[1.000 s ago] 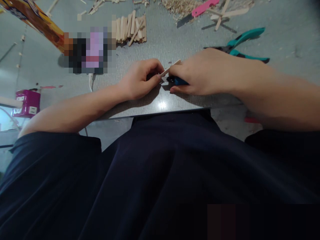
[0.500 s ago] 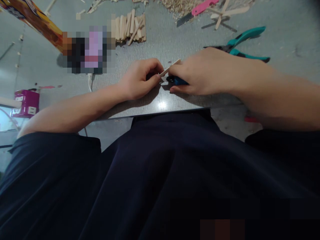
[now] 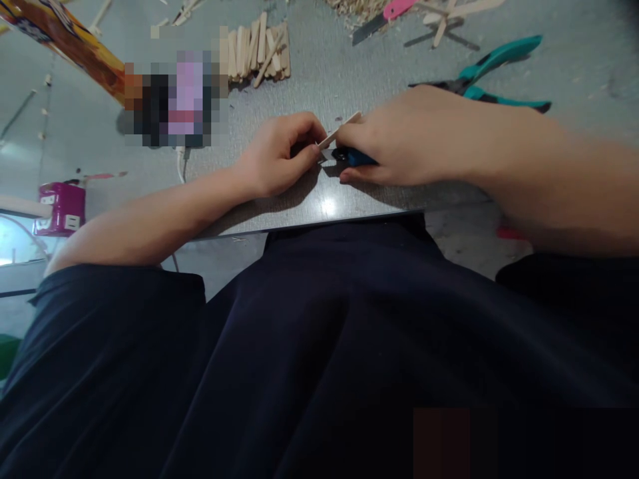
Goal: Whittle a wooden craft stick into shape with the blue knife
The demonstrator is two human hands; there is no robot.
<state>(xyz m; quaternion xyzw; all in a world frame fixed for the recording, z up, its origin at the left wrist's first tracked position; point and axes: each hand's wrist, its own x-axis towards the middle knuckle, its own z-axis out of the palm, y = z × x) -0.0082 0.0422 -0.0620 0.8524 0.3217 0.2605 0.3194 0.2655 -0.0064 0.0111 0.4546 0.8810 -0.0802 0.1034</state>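
Note:
Close to the table's front edge, my left hand pinches the lower end of a flat wooden craft stick between thumb and fingers. The stick slants up to the right, its far end by the fingers of my right hand. That hand is closed around a utility knife with a blue handle and dark tip. Its short blade points left and lies just under the stick, near my left thumb. Whether the blade touches the wood I cannot tell.
Teal-handled pliers lie open beyond my right hand. Farther back are a pink-handled saw, crossed sticks, wood shavings and a stack of craft sticks. A purple power adapter stands left.
The view has shifted slightly. Both hands keep their grip on the craft stick and knife, with hardly any movement between them.

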